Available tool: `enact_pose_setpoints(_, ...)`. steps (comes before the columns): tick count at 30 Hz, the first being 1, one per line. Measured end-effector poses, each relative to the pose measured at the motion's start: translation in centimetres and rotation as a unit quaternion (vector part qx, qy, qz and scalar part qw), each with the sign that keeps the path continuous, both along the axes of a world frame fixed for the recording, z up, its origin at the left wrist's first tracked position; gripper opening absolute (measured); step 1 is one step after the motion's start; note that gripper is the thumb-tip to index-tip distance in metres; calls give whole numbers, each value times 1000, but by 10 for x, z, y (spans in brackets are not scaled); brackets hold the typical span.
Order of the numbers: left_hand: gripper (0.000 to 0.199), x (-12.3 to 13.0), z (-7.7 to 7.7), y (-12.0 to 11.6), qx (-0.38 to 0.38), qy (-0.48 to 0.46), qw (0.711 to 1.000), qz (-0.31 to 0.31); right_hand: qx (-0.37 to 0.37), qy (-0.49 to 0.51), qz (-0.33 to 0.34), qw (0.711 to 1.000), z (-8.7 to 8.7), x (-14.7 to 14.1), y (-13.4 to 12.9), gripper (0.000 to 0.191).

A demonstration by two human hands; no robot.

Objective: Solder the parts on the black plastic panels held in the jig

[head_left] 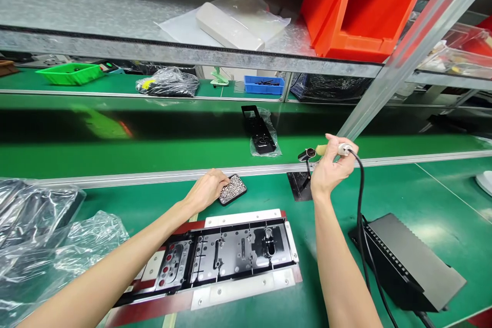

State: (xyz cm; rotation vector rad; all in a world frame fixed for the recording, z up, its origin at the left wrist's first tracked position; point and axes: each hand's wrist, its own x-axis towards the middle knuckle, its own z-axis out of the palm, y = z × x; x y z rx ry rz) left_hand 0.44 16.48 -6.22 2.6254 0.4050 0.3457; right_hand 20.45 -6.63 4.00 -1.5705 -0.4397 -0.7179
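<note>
My left hand [210, 185] reaches into a small black tray [232, 189] full of tiny metal parts, its fingertips pressed together at the tray's left side. Whether they hold a part is hidden. In my right hand [333, 166] is a soldering iron [344, 149] with a white and yellowish handle and a black cable. Its front end points into the metal tube of a small stand [306, 155] on a dark base plate. Below both hands, a long black plastic panel [234, 253] with ribs and openings lies in a fixture [246, 287] with white and dark-red edges.
A black box-shaped unit [411, 261] stands at right, the iron's cable hanging beside it. Clear plastic bags [57, 246] lie at left. Another black part [259, 130] rests on a bag on the green conveyor. Overhead runs a metal shelf [115, 46] with a red bin [357, 15].
</note>
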Motion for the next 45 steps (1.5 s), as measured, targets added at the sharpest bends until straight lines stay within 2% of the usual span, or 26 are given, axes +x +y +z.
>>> enact_pose_setpoints(3,34,-4,3,4,2,0,1000,22,115,-54,1,992,21,-6,-2,20)
enact_pose_setpoints(6,33,-11,6,10,12,6,999,38,223,-145,29,964,41,-15,-9,12)
enact_pose_setpoints(10,27,-13,7,12,23,21,999,20,286,-185,94,936,57,-29,-22,10)
enact_pose_setpoints(13,25,-10,4,9,32,26,999,1,289,-163,125,935,62,-38,-31,12)
enact_pose_setpoints(17,25,-3,1,6,44,35,998,-18,279,-129,117,944,68,-46,-37,11)
enact_pose_setpoints(23,24,5,1,4,51,46,998,-17,272,-116,120,948,70,-49,-40,9)
enact_pose_setpoints(27,24,5,6,5,39,47,998,-5,264,-113,132,949,70,-51,-40,4)
enact_pose_setpoints(31,22,-2,18,1,5,39,999,34,263,-108,131,950,71,-54,-40,2)
enact_pose_setpoints(34,24,-15,29,-14,-30,35,997,66,256,-110,127,952,72,-58,-41,3)
enact_pose_setpoints(38,25,-44,44,-53,-86,31,993,77,244,-93,144,954,74,-66,-43,1)
enact_pose_setpoints(42,23,-75,48,-99,-184,-13,983,-6,253,-111,165,947,74,-69,-42,2)
enact_pose_setpoints(45,17,-91,44,-122,-215,-51,974,-46,270,-122,183,937,73,-69,-41,3)
